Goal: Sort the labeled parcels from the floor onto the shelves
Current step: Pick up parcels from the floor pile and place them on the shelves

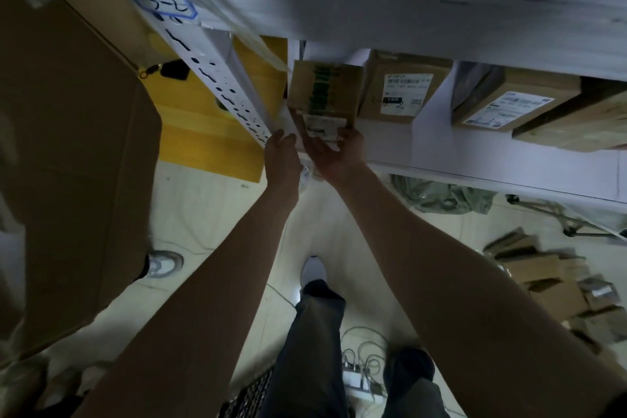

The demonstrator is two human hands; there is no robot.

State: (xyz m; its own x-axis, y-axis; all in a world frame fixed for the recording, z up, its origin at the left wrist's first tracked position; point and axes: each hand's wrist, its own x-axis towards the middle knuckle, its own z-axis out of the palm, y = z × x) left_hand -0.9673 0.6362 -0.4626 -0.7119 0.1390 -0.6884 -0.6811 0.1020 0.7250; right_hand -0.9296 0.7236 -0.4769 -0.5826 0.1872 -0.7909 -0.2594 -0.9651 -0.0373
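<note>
A small brown cardboard parcel [324, 97] with green print and a white label stands at the left end of the white shelf [475, 159]. My right hand [336, 154] is under its near end, fingers spread against the label. My left hand [281, 154] is beside the parcel's left corner, fingers apart, next to the white perforated shelf post [217, 78]. Two more labelled parcels lie on the same shelf: one box [403, 88] right beside it, another box [515, 103] further right.
A large brown carton [68, 146] fills the left side. A yellow panel [203, 119] stands behind the post, which carries a handwritten tag [163, 2]. Several parcels [556, 288] lie on the floor at right, with a grey bag [441, 195] under the shelf and cables [363, 370] near my feet.
</note>
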